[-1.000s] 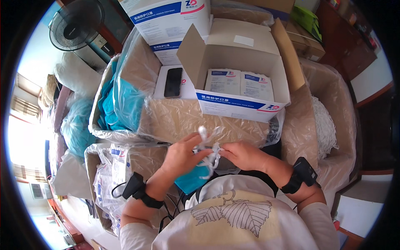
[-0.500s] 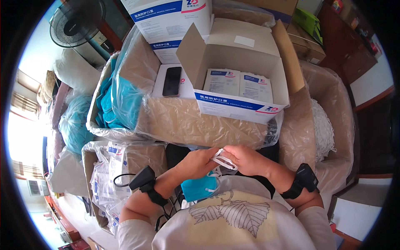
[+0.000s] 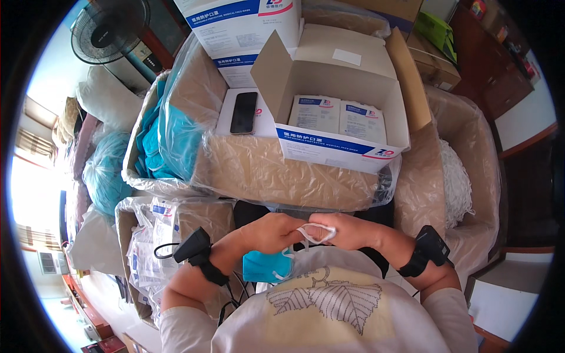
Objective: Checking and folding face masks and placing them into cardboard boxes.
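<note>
In front of my chest, my left hand and my right hand meet with closed fingers. White elastic cord is looped between them, and both hands hold it. The fingertips are partly hidden behind the hands. A blue face mask with white ear loops hangs under my left wrist, against my shirt. Whether its loops join the cord in my hands, I cannot tell.
Ahead stands an opened white box with packs inside, beside a black phone. At left are a plastic-lined carton of blue masks and a carton of wrapped packets. White cords fill a carton at right.
My left hand has shifted slightly left and down, and the blue mask has swung left with it. The white loop now lies more openly between the hands.
</note>
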The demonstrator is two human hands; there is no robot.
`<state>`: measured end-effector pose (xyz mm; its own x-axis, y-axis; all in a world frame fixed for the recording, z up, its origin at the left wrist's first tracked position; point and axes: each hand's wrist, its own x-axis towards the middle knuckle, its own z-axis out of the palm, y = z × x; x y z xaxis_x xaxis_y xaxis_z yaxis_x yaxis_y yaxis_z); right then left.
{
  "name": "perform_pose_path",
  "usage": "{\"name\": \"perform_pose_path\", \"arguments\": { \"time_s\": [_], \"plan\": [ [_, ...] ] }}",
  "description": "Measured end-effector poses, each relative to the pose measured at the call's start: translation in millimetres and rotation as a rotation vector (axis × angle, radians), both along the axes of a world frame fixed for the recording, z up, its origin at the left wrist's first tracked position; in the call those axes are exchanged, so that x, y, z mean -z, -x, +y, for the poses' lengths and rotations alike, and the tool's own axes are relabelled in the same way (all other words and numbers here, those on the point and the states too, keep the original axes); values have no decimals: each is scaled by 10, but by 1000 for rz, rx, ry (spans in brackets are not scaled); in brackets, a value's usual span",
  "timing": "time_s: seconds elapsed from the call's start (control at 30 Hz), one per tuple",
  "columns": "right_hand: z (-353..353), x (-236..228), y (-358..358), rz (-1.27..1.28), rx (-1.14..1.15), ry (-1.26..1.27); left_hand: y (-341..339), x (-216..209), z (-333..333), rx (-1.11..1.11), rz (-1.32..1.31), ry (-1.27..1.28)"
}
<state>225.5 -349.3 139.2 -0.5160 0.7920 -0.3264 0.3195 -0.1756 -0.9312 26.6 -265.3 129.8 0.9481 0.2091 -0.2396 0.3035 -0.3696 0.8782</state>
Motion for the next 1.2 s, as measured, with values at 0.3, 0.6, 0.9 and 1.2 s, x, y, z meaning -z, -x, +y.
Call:
{"name": "perform_pose_path", "arguments": {
  "time_s": [0.3,0.6,0.9,1.2],
  "plan": [
    [-174,-472,-166,52,-421,147,225,-534,-147,278,-91,-102],
    [-378,-535,-423,89,-570,232,293,-717,-216,347,-140,-215],
    [-528,646,-855,488,236,814,843,-171,191,-535,107,150],
    [-267,2150,-68,-173,503,504,361,69,251,-771,-169,200]
  ]
}}
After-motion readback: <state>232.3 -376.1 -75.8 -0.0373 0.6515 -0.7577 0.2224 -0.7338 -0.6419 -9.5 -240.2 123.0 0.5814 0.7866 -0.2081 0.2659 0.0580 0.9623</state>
